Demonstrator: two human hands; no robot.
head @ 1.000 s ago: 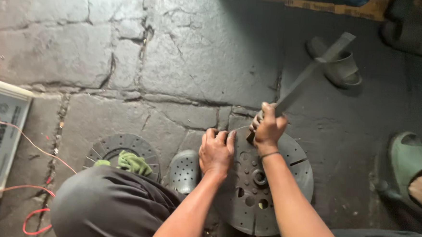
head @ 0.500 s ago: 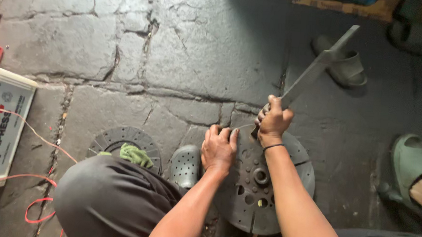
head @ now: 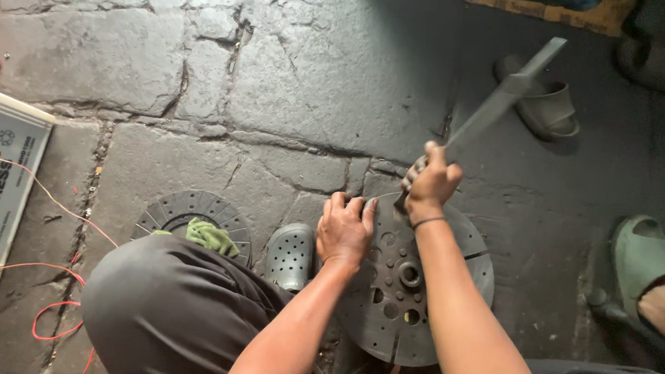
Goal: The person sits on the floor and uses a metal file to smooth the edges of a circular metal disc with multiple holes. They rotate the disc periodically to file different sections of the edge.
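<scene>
Clutch disc [head: 410, 290] lies flat on the stone floor [head: 315, 80] between the knees. Left hand [head: 345, 229] presses open-palmed on its rim. Right hand [head: 431, 181] is closed around a flat metal bar [head: 496, 104], raised. Disc judged heavy, rigid, greasy; best held at the rim.

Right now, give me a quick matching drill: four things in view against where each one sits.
Things:
1. left hand
2. right hand
3. green rag
4. grey perforated clog

Places:
A. lying on the second disc at left
B. on the stone floor between the two discs
C. pressed flat on the rim of the metal clutch disc
D. gripping the handle of the raised flat metal tool

Pairs: 1-C, 2-D, 3-A, 4-B
</scene>
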